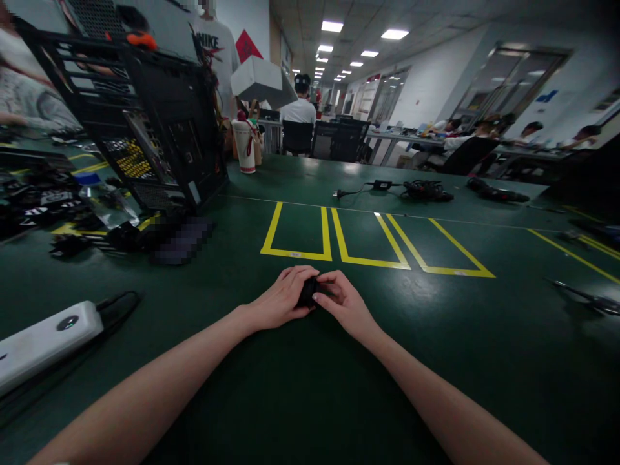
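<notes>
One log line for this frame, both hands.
left hand: around black object | right hand: fingertips at same object | position: nearer than yellow tape outlines | object type: unclear

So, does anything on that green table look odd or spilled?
Nothing looks spilled. The untidiest spot is the jumbled heap of small black items at left, beside the tall black box-shaped computer case. That case appears to lean, though lens distortion may explain it.

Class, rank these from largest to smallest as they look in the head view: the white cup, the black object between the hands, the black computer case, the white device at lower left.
1. Black computer case
2. White device, cut off by the picture's edge
3. White cup
4. Black object, visible part only; the left hand covers some
</notes>
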{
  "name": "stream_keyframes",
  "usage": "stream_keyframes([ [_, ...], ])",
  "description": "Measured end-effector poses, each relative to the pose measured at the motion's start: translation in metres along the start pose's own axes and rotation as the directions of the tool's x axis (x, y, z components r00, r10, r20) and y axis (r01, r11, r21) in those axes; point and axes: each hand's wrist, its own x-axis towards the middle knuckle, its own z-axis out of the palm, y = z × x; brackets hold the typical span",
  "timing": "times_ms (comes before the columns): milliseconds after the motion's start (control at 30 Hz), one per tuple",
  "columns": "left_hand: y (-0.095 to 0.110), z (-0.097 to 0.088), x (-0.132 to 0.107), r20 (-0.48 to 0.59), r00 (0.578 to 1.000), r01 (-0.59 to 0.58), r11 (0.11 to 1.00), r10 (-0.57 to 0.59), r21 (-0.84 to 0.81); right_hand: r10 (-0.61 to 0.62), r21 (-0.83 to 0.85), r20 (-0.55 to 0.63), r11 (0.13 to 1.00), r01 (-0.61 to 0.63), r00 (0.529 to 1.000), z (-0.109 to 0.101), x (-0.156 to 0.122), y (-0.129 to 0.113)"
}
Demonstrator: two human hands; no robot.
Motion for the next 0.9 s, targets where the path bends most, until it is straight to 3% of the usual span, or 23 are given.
stream_keyframes([
  [167,0.0011,-0.0023,-0.0011,0.017,1.000,0.013,1.000,-0.012,-0.015,0.093,0.012,0.058,0.996,-0.094,0.994,-0.0036,0.0000,-0.0045],
  [333,0.0009,-0.0016,-0.0003,0.020,1.000,0.004,1.000,-0.004,-0.011,0.057,0.116,0.111,0.991,-0.070,0.992,-0.0046,-0.0003,-0.0016],
  [500,0.0013,-0.0017,0.0000,0.008,1.000,0.000,1.000,0.000,-0.012,0.030,0.074,0.043,0.997,-0.033,0.999,-0.0028,0.0011,0.0008],
  [633,0.0015,-0.0023,-0.0001,0.019,1.000,0.010,1.000,-0.010,-0.015,0.075,0.016,0.030,0.997,-0.075,0.997,-0.0037,0.0013,-0.0014],
  [900,0.0005,-0.0012,0.0003,0.014,1.000,-0.001,1.000,0.001,-0.014,0.058,0.160,0.130,0.984,-0.079,0.990,-0.0060,0.0010,0.0021],
])
